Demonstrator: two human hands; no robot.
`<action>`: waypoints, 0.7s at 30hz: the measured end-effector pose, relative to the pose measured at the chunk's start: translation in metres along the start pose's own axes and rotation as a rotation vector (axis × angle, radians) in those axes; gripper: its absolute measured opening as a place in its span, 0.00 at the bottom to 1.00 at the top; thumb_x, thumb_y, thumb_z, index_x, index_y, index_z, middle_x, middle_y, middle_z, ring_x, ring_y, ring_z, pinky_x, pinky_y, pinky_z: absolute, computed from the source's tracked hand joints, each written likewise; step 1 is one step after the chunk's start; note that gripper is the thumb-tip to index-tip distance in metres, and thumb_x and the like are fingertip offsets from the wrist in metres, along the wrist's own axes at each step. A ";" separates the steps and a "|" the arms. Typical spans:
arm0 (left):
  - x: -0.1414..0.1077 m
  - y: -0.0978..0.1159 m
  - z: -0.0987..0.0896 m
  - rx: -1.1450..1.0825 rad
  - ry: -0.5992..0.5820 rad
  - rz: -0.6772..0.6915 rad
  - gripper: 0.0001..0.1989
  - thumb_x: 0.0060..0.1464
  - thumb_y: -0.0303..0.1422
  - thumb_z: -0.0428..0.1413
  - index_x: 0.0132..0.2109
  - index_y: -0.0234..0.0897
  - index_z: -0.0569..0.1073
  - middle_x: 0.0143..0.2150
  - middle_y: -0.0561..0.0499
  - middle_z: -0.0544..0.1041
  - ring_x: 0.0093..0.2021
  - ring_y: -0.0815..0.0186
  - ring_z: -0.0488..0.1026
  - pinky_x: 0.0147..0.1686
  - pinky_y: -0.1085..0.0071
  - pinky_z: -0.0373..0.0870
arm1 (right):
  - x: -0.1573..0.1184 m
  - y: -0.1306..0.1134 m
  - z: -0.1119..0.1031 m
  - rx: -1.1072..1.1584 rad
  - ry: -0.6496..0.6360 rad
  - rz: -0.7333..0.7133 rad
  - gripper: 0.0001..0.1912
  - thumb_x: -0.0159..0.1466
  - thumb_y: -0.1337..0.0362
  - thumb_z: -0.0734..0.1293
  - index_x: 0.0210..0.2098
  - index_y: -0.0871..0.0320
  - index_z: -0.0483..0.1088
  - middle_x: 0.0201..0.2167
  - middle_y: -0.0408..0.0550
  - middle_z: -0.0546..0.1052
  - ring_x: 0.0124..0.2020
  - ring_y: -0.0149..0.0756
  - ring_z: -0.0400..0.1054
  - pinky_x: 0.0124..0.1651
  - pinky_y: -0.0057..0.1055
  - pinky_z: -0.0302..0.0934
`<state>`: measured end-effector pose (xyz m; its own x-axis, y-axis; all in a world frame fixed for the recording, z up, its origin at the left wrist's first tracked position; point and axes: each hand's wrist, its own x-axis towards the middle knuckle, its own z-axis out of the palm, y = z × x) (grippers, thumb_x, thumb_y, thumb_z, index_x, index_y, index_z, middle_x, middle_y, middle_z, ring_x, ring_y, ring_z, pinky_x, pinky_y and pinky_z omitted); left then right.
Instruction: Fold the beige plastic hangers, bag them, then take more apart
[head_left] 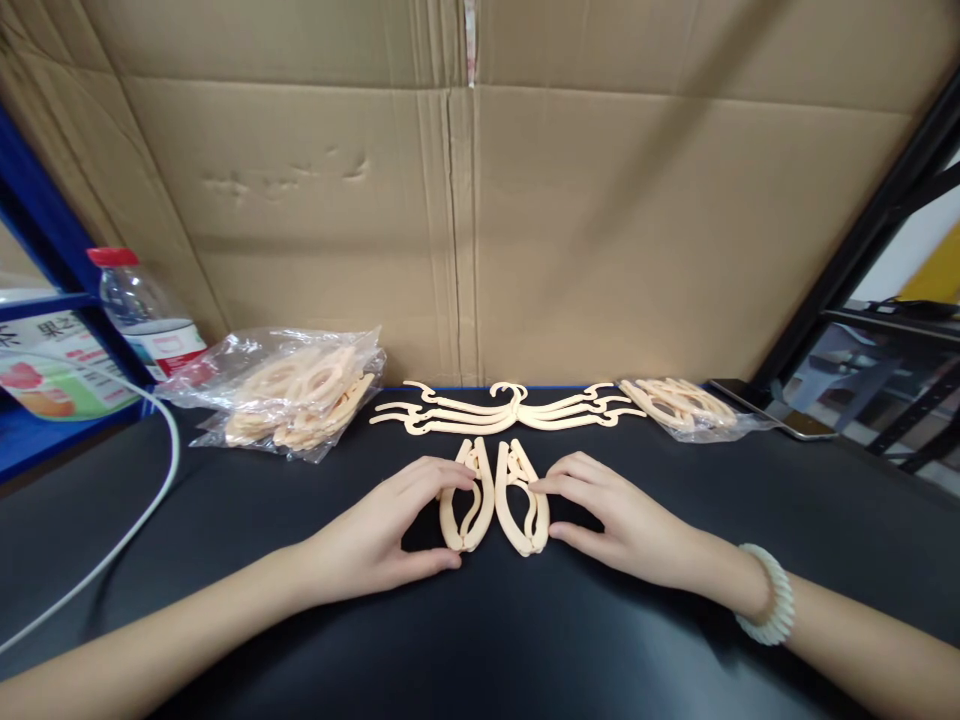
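Two cream plastic folding hangers lie folded side by side on the black tabletop in the middle of the head view. My left hand [382, 530] grips the left folded hanger [487, 500], fingertips on its outer edge and thumb by its lower end. On the other side, my right hand [615, 515] has its fingers and thumb on the outer edge of the right folded hanger [501, 505]. Just behind them, several unfolded hangers [465, 422] of the same kind lie stacked, hooks at the middle. Whether more hangers lie under the folded ones, I cannot tell.
Clear plastic bags of folded hangers [300, 395] lie at the left, and another bag of hangers [682, 405] at the right, near a phone [802, 425]. A red-capped bottle [150, 310] stands at left. A white cable [161, 470] crosses the tabletop. Cardboard [600, 230] walls the back.
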<state>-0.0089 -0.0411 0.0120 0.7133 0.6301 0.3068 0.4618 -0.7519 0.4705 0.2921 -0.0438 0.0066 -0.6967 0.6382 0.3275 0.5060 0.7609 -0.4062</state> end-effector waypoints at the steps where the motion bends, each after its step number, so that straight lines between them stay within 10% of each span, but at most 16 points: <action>1: 0.000 0.001 0.000 -0.005 -0.004 -0.001 0.26 0.56 0.36 0.60 0.59 0.44 0.62 0.59 0.44 0.68 0.59 0.56 0.65 0.59 0.58 0.64 | 0.000 0.000 0.000 -0.001 0.002 0.004 0.15 0.67 0.63 0.65 0.53 0.56 0.67 0.45 0.51 0.71 0.48 0.40 0.64 0.53 0.40 0.63; 21: 0.009 -0.018 -0.001 -0.600 0.354 -0.437 0.11 0.52 0.36 0.59 0.41 0.36 0.70 0.39 0.49 0.77 0.44 0.61 0.75 0.50 0.61 0.70 | -0.005 0.098 -0.022 -0.324 0.277 0.060 0.14 0.66 0.65 0.62 0.51 0.57 0.69 0.49 0.56 0.73 0.52 0.47 0.67 0.56 0.49 0.63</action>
<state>-0.0110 -0.0217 0.0078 0.2794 0.9414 0.1887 0.2275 -0.2559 0.9396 0.3560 0.0303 -0.0161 -0.5207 0.6565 0.5458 0.7058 0.6907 -0.1575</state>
